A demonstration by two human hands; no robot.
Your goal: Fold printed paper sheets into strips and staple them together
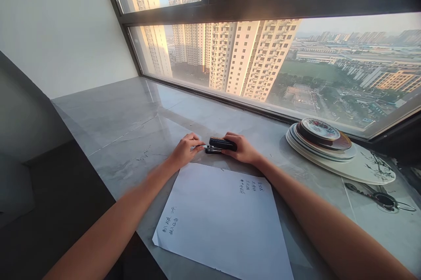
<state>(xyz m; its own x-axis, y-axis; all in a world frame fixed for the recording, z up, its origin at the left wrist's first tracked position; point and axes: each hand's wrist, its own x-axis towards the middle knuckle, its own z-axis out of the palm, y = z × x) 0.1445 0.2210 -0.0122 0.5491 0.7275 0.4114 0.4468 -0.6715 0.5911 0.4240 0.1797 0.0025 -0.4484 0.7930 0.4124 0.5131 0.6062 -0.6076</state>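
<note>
On a grey, marbled window ledge [112, 124], a black stapler [221, 142] lies just beyond the far edge of a white paper sheet [223, 223], between the person's two hands. Right hand [242, 148] wrapped around the stapler's right end, fingers over the top, thumb low on the near side: a firm grasp. Metal shows between the stapler's upper part and its base. Left hand [184, 150] at the opposite end, thumb and fingertips drawn close together right by the stapler's tip; whether they pinch something small, cannot tell.

Paper flat, set at a slant, between the forearms. Handwriting in two groups: one near the left edge, one toward the far right corner. Left of the left hand, small dark flecks [144, 153] on the ledge, too fine to identify.

To the right, near the window frame [210, 12], a stack of plates [329, 150]: small flowered one on top, brown one under it, paler ones below, the broad bottom one bearing a dark branch pattern. Just beside the stack, a round black object [385, 201] with a metal ring. Tall pale towers [230, 56] outside.
</note>
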